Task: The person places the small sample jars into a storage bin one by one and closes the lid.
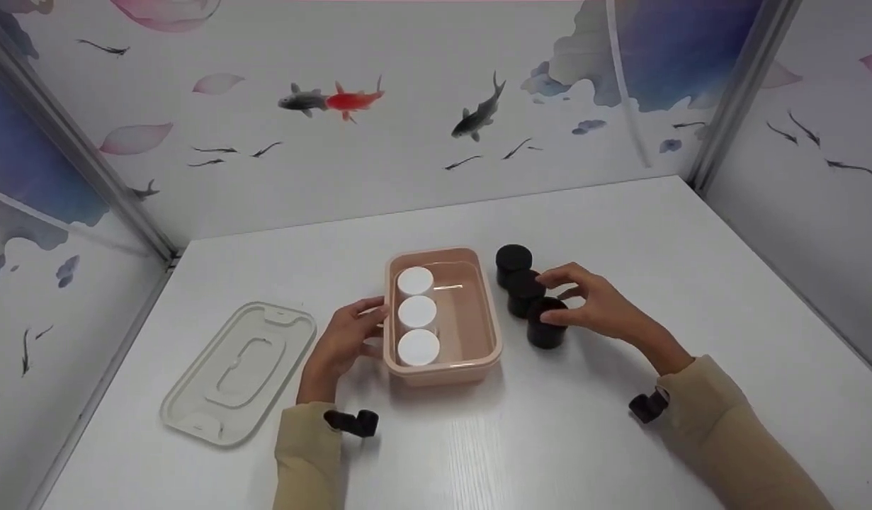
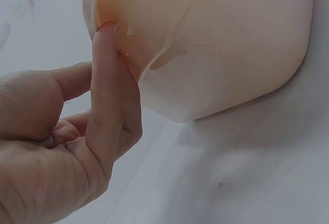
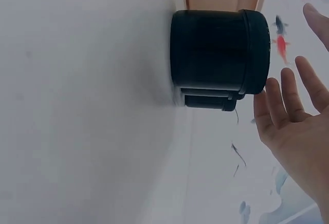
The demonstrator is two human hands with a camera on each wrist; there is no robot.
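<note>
A peach plastic container [image 1: 471, 340] stands mid-table with three white round-topped jars [image 1: 417, 312] in a row along its left side. My left hand [image 1: 343, 340] is at its left wall, bent fingers [image 2: 105, 80] touching below the rim in the left wrist view. Right of the container, three black lidded jars stand in a slanting row: far [image 1: 513, 262], middle [image 1: 524, 301] and near [image 1: 547, 333]. Over the near jar, my right hand [image 1: 595, 304] has its thumb and fingers spread apart. The right wrist view shows its fingers [image 3: 293, 95] loosely extended beside the jar's lid.
A pale, translucent rectangular lid [image 1: 241, 372] lies flat on the white table [image 1: 464, 453], left of the left hand. Printed panels with fish and petals [image 1: 407, 156] wall in the back and sides. Small black devices are worn at both cuffs.
</note>
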